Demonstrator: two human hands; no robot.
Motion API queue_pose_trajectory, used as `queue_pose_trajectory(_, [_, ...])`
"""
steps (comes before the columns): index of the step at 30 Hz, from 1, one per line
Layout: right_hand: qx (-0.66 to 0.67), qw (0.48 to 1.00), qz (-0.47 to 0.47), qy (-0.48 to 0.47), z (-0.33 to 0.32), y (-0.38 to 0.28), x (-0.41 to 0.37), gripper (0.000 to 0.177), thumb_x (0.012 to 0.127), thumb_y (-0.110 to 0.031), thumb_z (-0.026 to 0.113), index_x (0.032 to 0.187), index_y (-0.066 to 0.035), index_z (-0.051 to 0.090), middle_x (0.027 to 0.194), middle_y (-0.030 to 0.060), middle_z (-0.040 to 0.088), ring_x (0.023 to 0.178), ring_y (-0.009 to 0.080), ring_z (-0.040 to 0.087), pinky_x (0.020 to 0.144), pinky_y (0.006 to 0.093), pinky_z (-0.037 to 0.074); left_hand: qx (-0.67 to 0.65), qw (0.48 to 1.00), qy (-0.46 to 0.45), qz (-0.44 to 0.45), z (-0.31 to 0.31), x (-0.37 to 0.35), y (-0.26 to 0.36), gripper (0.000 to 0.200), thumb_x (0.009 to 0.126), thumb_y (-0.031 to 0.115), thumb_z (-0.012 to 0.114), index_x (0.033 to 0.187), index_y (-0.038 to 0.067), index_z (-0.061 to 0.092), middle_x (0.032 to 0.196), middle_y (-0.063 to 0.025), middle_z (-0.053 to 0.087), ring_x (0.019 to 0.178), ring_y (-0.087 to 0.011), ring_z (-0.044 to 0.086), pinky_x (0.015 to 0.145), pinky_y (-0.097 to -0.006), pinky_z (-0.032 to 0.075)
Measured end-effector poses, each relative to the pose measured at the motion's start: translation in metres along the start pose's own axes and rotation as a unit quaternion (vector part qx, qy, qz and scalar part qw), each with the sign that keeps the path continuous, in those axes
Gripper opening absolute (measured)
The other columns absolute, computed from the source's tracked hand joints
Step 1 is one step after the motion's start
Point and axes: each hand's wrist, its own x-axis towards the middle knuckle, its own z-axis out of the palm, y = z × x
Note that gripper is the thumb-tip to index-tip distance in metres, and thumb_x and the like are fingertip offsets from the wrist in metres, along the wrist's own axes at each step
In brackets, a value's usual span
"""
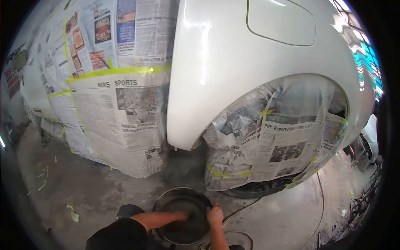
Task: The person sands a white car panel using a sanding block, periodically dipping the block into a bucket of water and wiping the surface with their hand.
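Observation:
A round dark basin (166,231) stands on the floor at the bottom middle. My left hand (182,216) reaches down inside it; the fingers are blurred and dark, so what they hold, if anything, cannot be made out. At the basin's right rim is my right hand (215,215), its fingers closed on the edge. Just ahead is a glossy white car fender (216,62) with a fuel flap (281,21) outlined in its upper part.
Newspaper (100,108) with yellow-green tape covers the car's side at left. More newspaper (287,133) wraps the wheel at right. A thin hose (321,200) runs over the concrete floor (46,208). Clutter (354,218) lies at the far right.

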Motion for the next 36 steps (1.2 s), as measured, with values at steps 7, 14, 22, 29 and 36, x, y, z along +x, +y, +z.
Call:
queue_pose_trajectory(7, [0.016,1.000,-0.004,0.022,0.009,0.008,0.002,0.043,0.091,-0.025,0.076,0.124,0.000,0.066,0.112,0.0284,0.073,0.105,0.0474,0.071,0.091,0.0535,0.057,0.376,0.832,0.368,0.178,-0.131,-0.151,0.107,0.062,0.101,0.047,0.063,0.159,0.031,0.046,0.122,-0.0190,0.061,0.104,-0.0441,0.066,0.093,-0.0525,0.055])
queue_pose_trajectory(14, [0.012,0.999,0.000,0.035,0.010,0.008,0.001,0.034,0.091,-0.027,0.074,0.110,0.001,0.070,0.107,0.0274,0.074,0.102,0.0469,0.072,0.090,0.0533,0.057,0.222,0.910,0.315,0.152,-0.187,-0.195,0.137,0.066,0.099,0.037,0.069,0.160,0.024,0.045,0.123,-0.0237,0.057,0.114,-0.0406,0.060,0.098,-0.0481,0.052])
queue_pose_trajectory(22, [0.010,1.000,0.005,0.020,0.005,0.005,0.005,0.039,0.091,-0.030,0.073,0.115,0.001,0.071,0.108,0.0268,0.075,0.104,0.0456,0.072,0.091,0.0521,0.057,0.331,0.632,0.589,0.379,-0.326,-0.302,0.278,0.074,0.086,0.014,0.080,0.154,0.014,0.052,0.128,-0.0205,0.059,0.112,-0.0387,0.058,0.097,-0.0478,0.049])
queue_pose_trajectory(29, [0.003,1.000,-0.002,0.018,0.011,0.011,0.009,0.039,0.092,-0.027,0.074,0.118,0.002,0.071,0.107,0.0291,0.073,0.102,0.0470,0.071,0.089,0.0518,0.057,0.379,0.335,0.762,0.405,-0.419,-0.306,0.324,0.076,0.081,0.017,0.088,0.150,0.014,0.057,0.138,-0.0184,0.061,0.116,-0.0353,0.061,0.091,-0.0429,0.050])
queue_pose_trajectory(36, [0.031,0.999,0.005,0.011,0.003,0.004,0.001,0.040,0.092,-0.027,0.075,0.119,0.002,0.072,0.110,0.0299,0.073,0.105,0.0471,0.071,0.092,0.0515,0.057,0.451,0.279,0.746,0.403,-0.448,-0.312,0.324,0.071,0.080,0.028,0.088,0.146,0.016,0.062,0.131,-0.0163,0.065,0.106,-0.0327,0.063,0.086,-0.0430,0.051])
